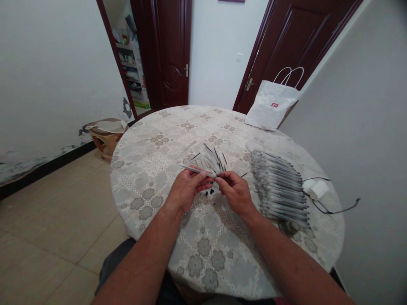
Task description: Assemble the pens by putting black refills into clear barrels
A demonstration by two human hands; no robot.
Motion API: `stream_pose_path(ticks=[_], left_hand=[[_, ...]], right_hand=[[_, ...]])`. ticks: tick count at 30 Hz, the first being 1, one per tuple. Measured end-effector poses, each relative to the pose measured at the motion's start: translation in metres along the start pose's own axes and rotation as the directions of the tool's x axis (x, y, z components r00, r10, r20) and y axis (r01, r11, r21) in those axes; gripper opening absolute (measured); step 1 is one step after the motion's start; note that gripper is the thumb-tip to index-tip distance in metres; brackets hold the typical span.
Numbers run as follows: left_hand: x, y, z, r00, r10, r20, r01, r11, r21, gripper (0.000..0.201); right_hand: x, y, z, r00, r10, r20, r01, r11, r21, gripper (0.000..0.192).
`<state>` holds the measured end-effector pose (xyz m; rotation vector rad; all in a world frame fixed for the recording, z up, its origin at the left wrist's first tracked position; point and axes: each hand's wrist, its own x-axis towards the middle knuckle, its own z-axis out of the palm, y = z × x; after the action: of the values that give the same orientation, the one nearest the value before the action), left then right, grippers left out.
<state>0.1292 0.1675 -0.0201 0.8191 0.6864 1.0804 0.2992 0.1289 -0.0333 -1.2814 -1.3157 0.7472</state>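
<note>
A slim, translucent pen (187,167) lies across the fingers of my left hand (187,186), which is closed on it. At the pen's right end, my right hand (235,190) pinches with thumb and fingertips; any small part between them is hidden. Just beyond the hands is a loose pile of clear pen barrels (208,159) with thin dark refills (218,157) among them. Small black pieces (211,191) lie on the cloth below my fingers. To the right, many finished-looking grey pens (282,186) are stacked side by side in a block.
A flowered cloth covers the round table (143,169). Eyeglasses (333,212) and a small white object (318,189) lie at the right edge. A white paper bag (270,106) stands at the back right. A stool (106,131) is by the left wall.
</note>
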Motion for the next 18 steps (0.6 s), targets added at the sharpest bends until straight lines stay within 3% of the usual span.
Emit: stream_pose_path(ticks=[6,12,18], left_hand=[[-0.0004,-0.0001,0.0003,1.000,-0.017,0.021,0.017,1.000,0.004,0.029],[0.0019,-0.0016,-0.0025,1.000,0.012,-0.015,-0.011,1.000,0.008,0.030],[-0.0016,0.0000,0.0008,1.000,-0.015,0.003,0.015,1.000,0.026,0.030]], right_hand=[[-0.0012,0.0025,-0.0051,0.996,0.036,0.077,-0.029,0.996,-0.090,0.047],[-0.0041,0.0011,-0.0049,0.995,-0.087,0.042,0.093,0.981,-0.167,0.024],[-0.0066,-0.0063,-0.0051,0.987,-0.116,0.114,0.146,0.943,-0.299,0.019]])
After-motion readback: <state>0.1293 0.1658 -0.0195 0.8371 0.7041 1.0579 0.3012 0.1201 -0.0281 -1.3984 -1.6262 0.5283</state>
